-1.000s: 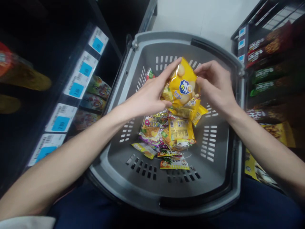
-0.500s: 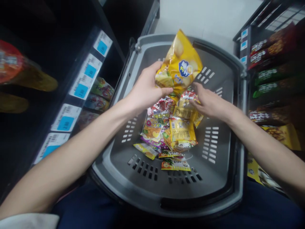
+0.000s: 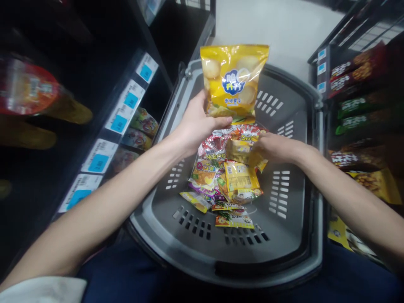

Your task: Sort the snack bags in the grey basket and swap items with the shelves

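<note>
My left hand is closed on the lower left of a yellow snack bag, its thumb across the front. The bag stands upright above the basket, its blue cloud-shaped logo facing me. Lower down to the right, my right hand reaches into the grey shopping basket. Its fingers are bent together on a small yellow snack packet in the pile, though the fingertips are partly hidden. Around it lie several colourful packets, among them a yellow one with a printed label and an orange-and-purple one.
Dark shelving with price tags rises on the left, holding red-lidded tubs and packets. On the right, a shelf carries red, green and yellow snack bags. Pale floor shows beyond the basket.
The yellow bag has turned from tilted to upright, its front now square to me. My right hand has moved down from beside the bag and closed on a packet in the basket.
</note>
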Available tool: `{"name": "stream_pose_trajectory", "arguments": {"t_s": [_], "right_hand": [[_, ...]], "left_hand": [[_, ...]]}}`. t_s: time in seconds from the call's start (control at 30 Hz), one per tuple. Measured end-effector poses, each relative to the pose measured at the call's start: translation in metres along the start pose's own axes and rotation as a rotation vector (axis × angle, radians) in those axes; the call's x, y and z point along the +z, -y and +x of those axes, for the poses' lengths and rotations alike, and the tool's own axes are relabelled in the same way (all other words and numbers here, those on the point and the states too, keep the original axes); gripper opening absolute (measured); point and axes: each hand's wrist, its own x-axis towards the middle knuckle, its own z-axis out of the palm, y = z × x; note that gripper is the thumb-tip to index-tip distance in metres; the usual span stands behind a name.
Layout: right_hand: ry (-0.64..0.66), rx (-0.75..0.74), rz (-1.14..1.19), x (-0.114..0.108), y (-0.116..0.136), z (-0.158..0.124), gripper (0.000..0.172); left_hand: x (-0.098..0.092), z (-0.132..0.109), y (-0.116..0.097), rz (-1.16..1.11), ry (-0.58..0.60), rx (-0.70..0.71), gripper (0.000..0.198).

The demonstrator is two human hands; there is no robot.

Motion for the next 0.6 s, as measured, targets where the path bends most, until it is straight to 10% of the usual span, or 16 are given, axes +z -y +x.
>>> {"name": "stream_pose_trajectory", "arguments": {"t_s": [0.27, 0.6], "right_hand": [[-0.005, -0.143, 0.077, -0.016, 0.035, -0.004, 0.067], [-0.106, -0.261, 0.11, -0.018, 0.04, -0.001, 0.028]], "left_hand": [[-0.001, -0.001, 0.003, 0.022, 0.005, 0.001, 0.061], [-0.004, 0.0, 0.006, 0.096, 0.017, 0.012, 0.063]]}}
